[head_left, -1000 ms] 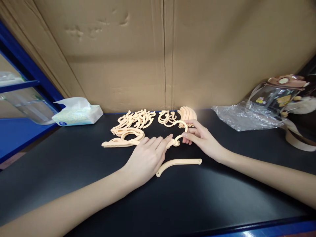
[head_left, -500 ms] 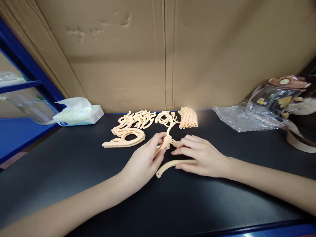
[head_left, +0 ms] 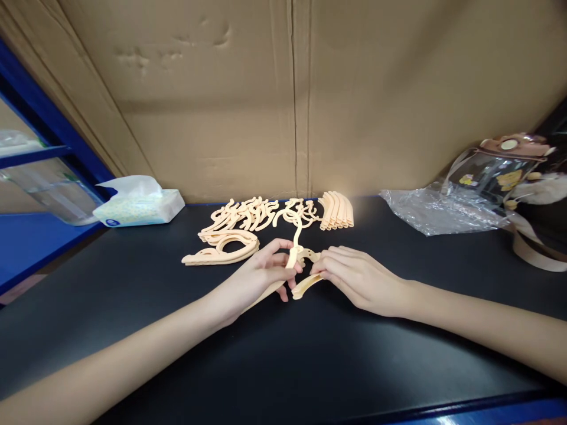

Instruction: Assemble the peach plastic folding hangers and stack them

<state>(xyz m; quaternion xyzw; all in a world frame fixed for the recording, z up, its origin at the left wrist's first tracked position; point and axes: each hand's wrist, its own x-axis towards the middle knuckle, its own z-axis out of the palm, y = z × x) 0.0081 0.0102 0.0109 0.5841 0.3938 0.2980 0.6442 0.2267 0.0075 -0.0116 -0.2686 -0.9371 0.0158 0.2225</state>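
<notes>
My left hand (head_left: 270,274) is closed on a partly built cream plastic clothes hanger (head_left: 293,257), whose hook points away toward the back of the table. One arm of the hanger runs down under my palm. Close by on the right, my right hand (head_left: 349,274) pinches a loose curved hanger arm (head_left: 306,286), its free end pointing toward my left fingers and apart from the hanger. A short piece with holes (head_left: 311,255) reaches from the hanger's middle to my right fingertips. The far end of the loose arm is hidden in my right hand.
Folded hangers (head_left: 225,251) lie left of my hands. Behind stand piles of hooks (head_left: 252,212), round connector pieces (head_left: 296,209) and stacked hanger arms (head_left: 336,209). A tissue pack (head_left: 139,206) is at left; a plastic bag (head_left: 443,209) and a clear bottle (head_left: 496,171) are at right.
My right hand has picked the loose hanger arm up off the table and turned it toward the hanger. My left hand has rotated the hanger, so one arm now shows below my palm.
</notes>
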